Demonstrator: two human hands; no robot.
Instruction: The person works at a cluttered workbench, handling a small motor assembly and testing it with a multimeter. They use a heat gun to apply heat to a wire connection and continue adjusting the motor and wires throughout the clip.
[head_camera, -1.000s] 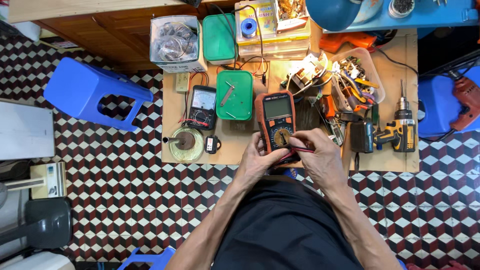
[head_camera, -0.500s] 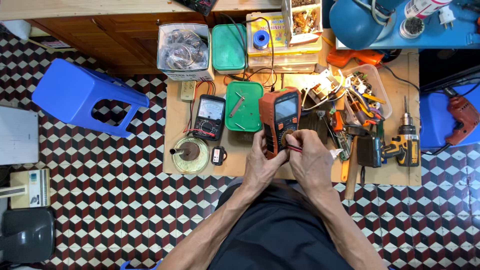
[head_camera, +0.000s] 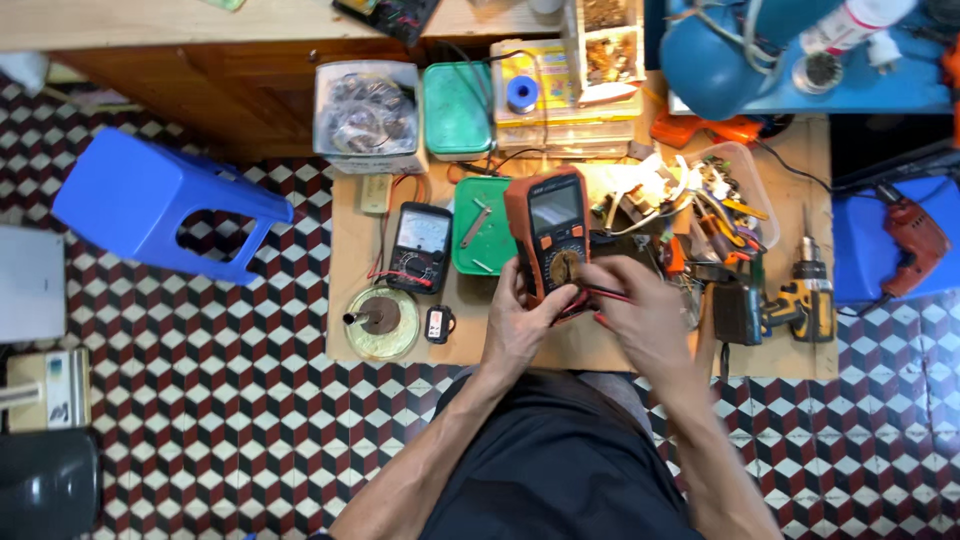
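Lap: dark clothing fills the lower middle of the view, both forearms reaching up to the tabletop (head_camera: 400, 345).
Left hand (head_camera: 522, 322): clamped on the lower left edge of the orange meter (head_camera: 548, 235), thumb up along its side.
Right hand (head_camera: 640, 310): fingers pinched together on a red probe (head_camera: 607, 292), whose tip points left at the meter's lower part beside the dial.
Orange meter: near the middle of the tabletop, tilted up toward the camera, grey screen above, round dial below.
Left of the hands: small black fob (head_camera: 437, 323), then a round yellowish dish (head_camera: 382, 322) holding a dark spool.
Further left and up: black analog meter (head_camera: 420, 246) with red leads, just beside a green tray (head_camera: 482, 226).
Right: yellow cordless drill (head_camera: 806, 296) lying near the tabletop's edge, a clear tub of hand tools (head_camera: 735, 195) above it.
Far edge: green lidded box (head_camera: 456, 110), clear box of wire coils (head_camera: 367, 112), blue tape roll (head_camera: 522, 94).
Floor: checkered tiles, blue stool (head_camera: 150, 200) tipped over well to the left.
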